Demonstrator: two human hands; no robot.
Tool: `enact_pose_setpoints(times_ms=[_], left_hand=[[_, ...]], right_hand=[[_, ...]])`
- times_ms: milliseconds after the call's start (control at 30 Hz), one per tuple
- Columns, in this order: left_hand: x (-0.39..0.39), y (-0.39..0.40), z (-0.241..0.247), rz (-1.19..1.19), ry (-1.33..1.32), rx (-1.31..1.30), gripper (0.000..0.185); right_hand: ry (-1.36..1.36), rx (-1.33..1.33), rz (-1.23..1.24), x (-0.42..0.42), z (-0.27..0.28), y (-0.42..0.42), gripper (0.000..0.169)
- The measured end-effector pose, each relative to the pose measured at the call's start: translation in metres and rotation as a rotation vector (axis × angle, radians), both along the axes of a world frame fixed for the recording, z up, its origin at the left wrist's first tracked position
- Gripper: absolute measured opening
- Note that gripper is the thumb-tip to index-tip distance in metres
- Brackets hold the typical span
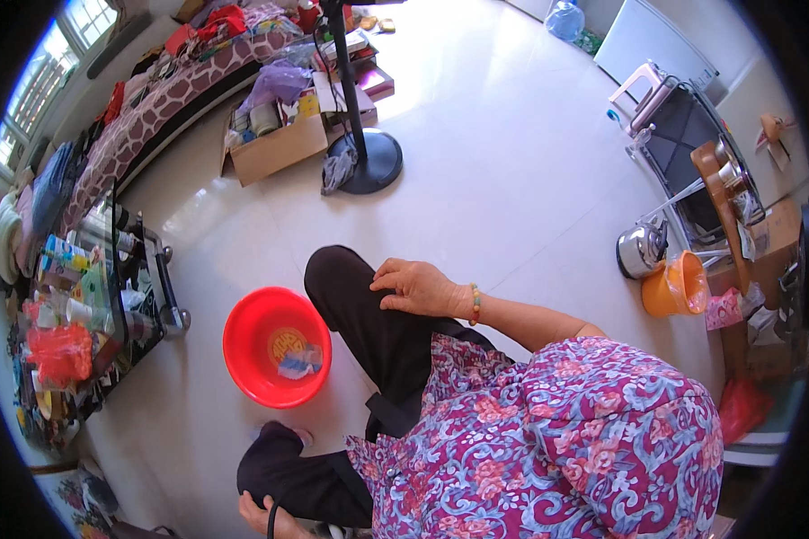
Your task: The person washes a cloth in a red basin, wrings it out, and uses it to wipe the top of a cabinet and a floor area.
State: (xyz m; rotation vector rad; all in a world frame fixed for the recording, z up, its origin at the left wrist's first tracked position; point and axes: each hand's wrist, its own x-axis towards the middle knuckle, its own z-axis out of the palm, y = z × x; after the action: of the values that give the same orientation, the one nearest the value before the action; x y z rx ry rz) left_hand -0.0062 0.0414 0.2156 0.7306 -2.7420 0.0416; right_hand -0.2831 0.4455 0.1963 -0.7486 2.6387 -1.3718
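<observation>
My right hand (pixel 418 286) rests on my right thigh near the knee, fingers loosely bent, thumb apart, holding nothing. A beaded bracelet (pixel 474 304) circles that wrist. My left hand (pixel 270 517) lies against my left knee at the lower edge of the view, partly cut off. A black cord or band (pixel 272 519) crosses it; whether the hand grips it, I cannot tell. Dark trousers (pixel 377 337) cover my legs. Beyond my knees a red plastic basin (pixel 244 364) stands on the floor. Inside it lies a small clear plastic packet (pixel 300 362) with blue and white parts.
A glass-topped table (pixel 118 283) heaped with goods stands beyond the basin. Farther off are an open cardboard box (pixel 280 151) and a black stand with a round base (pixel 377 165). Behind my right arm are a metal kettle (pixel 637 250) and an orange bin (pixel 667 291).
</observation>
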Motion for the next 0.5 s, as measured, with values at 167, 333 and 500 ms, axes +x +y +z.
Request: enact_pose_setpoints(times_ms=[167,333,500], left_hand=[[0.0,-0.015,-0.017,-0.069,-0.01,0.048,0.032],[-0.012,-0.006,-0.008,-0.009,0.035,0.168,0.025],[-0.019,0.001,-0.002,-0.024,0.064,0.243,0.018]], right_hand=[[0.016,0.111,-0.028,-0.01,-0.004,-0.003,0.018],[-0.046,0.175,-0.01,-0.016,-0.001,-0.008,0.014],[-0.049,0.212,0.153,-0.019,0.01,-0.006,0.012]])
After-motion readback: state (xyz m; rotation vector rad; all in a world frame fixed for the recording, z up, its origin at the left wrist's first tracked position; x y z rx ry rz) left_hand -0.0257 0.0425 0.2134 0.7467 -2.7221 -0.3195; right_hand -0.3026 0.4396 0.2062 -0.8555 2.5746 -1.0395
